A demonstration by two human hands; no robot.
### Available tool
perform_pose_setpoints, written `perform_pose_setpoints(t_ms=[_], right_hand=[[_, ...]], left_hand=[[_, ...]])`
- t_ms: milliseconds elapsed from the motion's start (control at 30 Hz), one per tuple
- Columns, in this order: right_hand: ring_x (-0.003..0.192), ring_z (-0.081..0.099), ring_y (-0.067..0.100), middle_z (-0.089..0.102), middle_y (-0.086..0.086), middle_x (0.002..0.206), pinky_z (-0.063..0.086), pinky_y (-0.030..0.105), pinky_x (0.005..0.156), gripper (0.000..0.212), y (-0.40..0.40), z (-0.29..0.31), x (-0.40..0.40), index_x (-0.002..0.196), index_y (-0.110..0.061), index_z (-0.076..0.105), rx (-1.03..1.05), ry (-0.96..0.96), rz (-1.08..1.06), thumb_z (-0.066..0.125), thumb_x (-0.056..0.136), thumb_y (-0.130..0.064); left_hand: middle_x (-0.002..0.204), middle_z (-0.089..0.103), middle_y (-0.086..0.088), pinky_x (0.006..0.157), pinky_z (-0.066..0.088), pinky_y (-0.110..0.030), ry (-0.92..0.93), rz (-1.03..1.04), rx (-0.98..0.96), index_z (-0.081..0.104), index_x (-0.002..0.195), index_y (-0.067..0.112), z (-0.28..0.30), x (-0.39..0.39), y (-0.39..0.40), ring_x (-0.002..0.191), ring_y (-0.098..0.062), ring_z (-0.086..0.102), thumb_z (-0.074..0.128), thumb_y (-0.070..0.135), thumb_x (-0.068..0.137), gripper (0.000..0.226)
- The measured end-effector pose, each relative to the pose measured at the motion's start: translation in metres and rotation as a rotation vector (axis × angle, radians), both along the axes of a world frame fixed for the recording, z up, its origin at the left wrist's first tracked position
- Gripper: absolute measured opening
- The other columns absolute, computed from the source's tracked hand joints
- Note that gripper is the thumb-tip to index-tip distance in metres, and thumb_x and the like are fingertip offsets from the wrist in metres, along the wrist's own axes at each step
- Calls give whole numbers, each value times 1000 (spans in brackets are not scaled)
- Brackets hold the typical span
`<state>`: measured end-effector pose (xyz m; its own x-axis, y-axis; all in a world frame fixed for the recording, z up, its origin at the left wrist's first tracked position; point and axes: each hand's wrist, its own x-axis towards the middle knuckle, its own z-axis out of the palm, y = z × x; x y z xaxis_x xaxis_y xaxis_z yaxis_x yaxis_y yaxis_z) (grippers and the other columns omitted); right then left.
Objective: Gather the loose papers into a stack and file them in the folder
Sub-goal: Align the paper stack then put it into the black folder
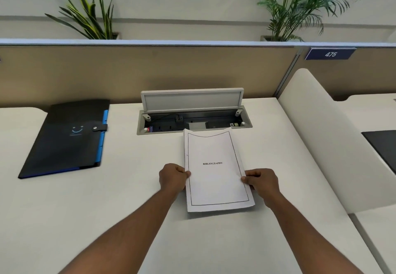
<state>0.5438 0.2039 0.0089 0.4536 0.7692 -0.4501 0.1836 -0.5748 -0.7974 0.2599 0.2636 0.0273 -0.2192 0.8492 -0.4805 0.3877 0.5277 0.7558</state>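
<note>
Two bare forearms reach in from the near edge of the white desk point(85, 220) and meet at a stack of papers point(216, 173). The left hand point(172, 178) grips the stack's left edge, fingers curled with the thumb on top of the sheet. The right hand point(262, 182) grips the right edge the same way, thumb on the top page and fingers curled beneath. The stack is held tilted, its near edge towards the desk and its far edge rising over the cable box; whether that near edge touches the desk cannot be told. The top page carries a thin black border and the word BIBLIOGRAPHY.

Further back, towards the far left corner of the desk, a black folder point(64, 138) with blue tabs lies flat and closed, its snap strap fastened, well apart from the papers. Behind the stack, at the far edge in the middle, a recessed cable box point(162, 127) stands with its lid point(192, 99) raised. A white curved divider point(334, 145) runs along the right edge. Beyond the tan partition point(150, 68), which bears a blue plate point(331, 54) reading 475, two potted plants, the left plant point(90, 12) and the right plant point(300, 6), stand.
</note>
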Motion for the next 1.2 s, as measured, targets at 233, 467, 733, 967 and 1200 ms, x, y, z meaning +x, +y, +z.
perform_pose_setpoints(t_ms=[233,467,733,967,1200], right_hand=[[86,79,31,82,3,86,63,50,90,25,-2,-11,6,94,-13,82,-16,-25,-18,93,72,-11],[90,74,18,78,-7,89,58,38,91,33,-8,-12,2,109,-19,79,73,-204,-104,82,85,-42],[130,62,18,65,3,142,43,29,109,55,-17,-23,-37,149,-9,52,190,-179,-43,70,98,-18],[133,60,18,61,4,147,43,33,114,55,-22,-19,-32,150,-10,51,175,-185,6,67,98,-12],[144,49,21,50,5,157,37,36,121,69,-30,-13,-33,158,-9,39,152,-238,124,70,97,-13]], left_hand=[[74,70,-1,74,57,-34,66,-25,13,66,68,15,-13,11,-2,76,-25,68,81,19,76,17],[67,56,-2,62,40,-28,6,-26,24,58,69,14,-11,7,-14,62,-22,47,70,16,80,17],[69,34,-7,64,21,-29,-21,-52,90,37,68,1,-8,11,-33,68,-18,29,44,1,83,17],[71,26,-6,61,14,-31,11,-126,141,30,69,5,1,12,-40,69,-19,21,42,-1,79,17],[79,44,3,69,30,-26,-60,-156,142,47,78,16,1,12,-47,74,-17,36,47,4,86,15]])
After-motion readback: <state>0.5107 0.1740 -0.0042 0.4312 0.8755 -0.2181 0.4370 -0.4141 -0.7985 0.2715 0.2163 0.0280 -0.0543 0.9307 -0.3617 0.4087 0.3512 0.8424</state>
